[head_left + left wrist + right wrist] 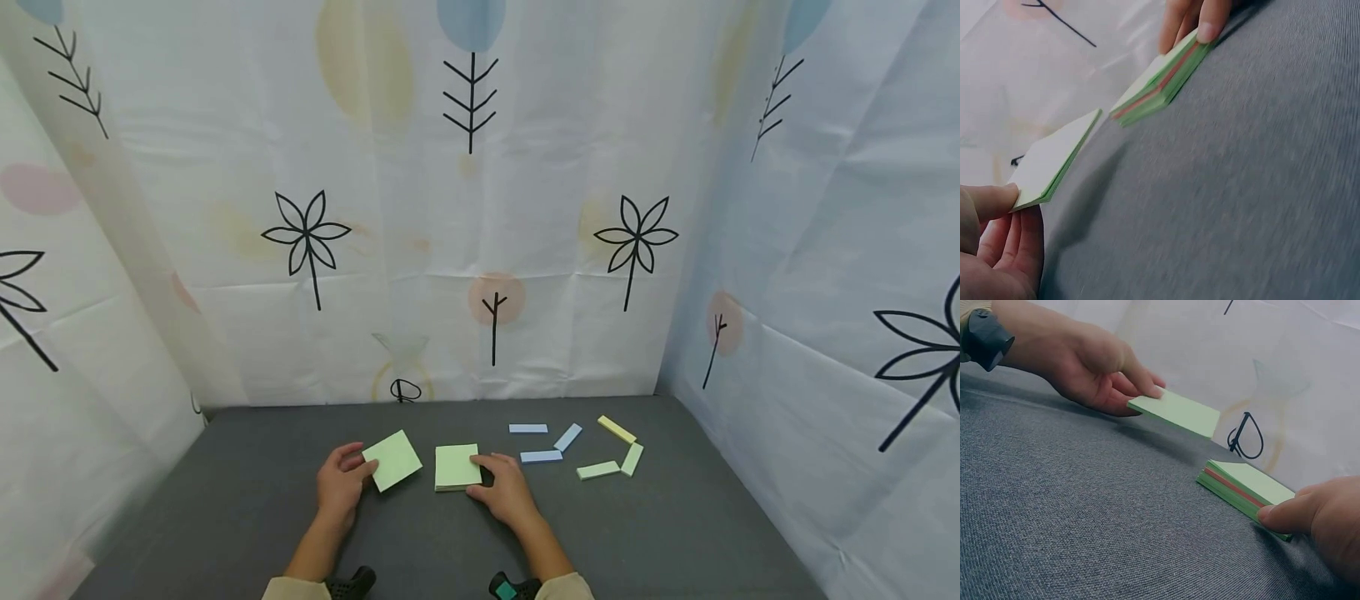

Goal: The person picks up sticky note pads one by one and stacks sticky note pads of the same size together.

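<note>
My left hand pinches a thin pale-green pad of square sticky notes by one corner, thumb on top and fingers underneath. In the right wrist view this pad is tilted and raised above the table. My right hand grips a thicker pale-green stack of sticky notes along its right side, with the thumb on the near edge. A reddish layer shows between the green ones of that stack in the left wrist view. The two pads are a small gap apart.
On the grey table, right of the hands, lie narrow blue strips, a yellow strip and pale-green strips. Patterned white cloth hangs behind the table and on both sides.
</note>
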A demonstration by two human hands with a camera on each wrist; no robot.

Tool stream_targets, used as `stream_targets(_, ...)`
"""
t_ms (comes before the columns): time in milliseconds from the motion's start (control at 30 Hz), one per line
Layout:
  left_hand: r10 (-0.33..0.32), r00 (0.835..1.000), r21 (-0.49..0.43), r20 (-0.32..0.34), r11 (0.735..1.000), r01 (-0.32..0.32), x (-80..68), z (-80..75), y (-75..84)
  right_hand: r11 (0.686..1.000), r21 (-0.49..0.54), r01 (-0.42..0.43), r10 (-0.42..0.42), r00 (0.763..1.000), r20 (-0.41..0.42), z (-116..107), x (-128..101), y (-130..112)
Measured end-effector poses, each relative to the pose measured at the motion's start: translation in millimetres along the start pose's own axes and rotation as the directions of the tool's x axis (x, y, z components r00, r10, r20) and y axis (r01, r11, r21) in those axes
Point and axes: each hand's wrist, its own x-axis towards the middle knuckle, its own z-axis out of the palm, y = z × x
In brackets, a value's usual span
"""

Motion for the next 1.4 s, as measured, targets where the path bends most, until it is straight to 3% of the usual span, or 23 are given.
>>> stream_targets(233, -0.044, 0.999, -0.09, 0.019, 0.995, 0.046, -5.6, 25.8, 1.3, 1.0, 0.008, -0.004, 0.004, 1.0, 0.012, -0.7, 0.2, -2.0)
stream_targets(433, -0.068, 0.997, -0.095, 0.038, 0.993, 0.071, -13.3, 47.6, 2.7, 1.0, 0.013, 0.003, -0.003, 1.0, 0.013, -1.2, 0.4, -2.5)
stream_targets(533, -0.058, 0.997, -0.051, 0.052, 0.997, 0.06, -15.8, 54.9, 2.6, 1.0, 0.012, 0.009, -0.009, 1.0, 0.011, -1.5, 0.2, -2.1)
stream_targets(733, 0.037, 0.997, 0.111, 0.074, 0.993, -0.045, -20.0, 63.1, 2.2, 1.0, -0.004, 0.01, -0.01, 1.0, 0.005, -1.1, 1.1, -1.6)
stream_targets(967, 0.186, 0.98, 0.27, 0.073, 0.942, -0.199, -23.7, 70.5, -0.7, 1.0, -0.002, 0.002, -0.002, 1.0, 0.007, 0.1, 1.2, -0.2)
stream_targets(1400, 0.275, 0.957, 0.384, 0.095, 0.877, -0.29, -31.2, 77.4, -1.4, 1.0, -0.01, -0.016, 0.016, 1.0, 0.012, 0.4, 1.1, 0.7)
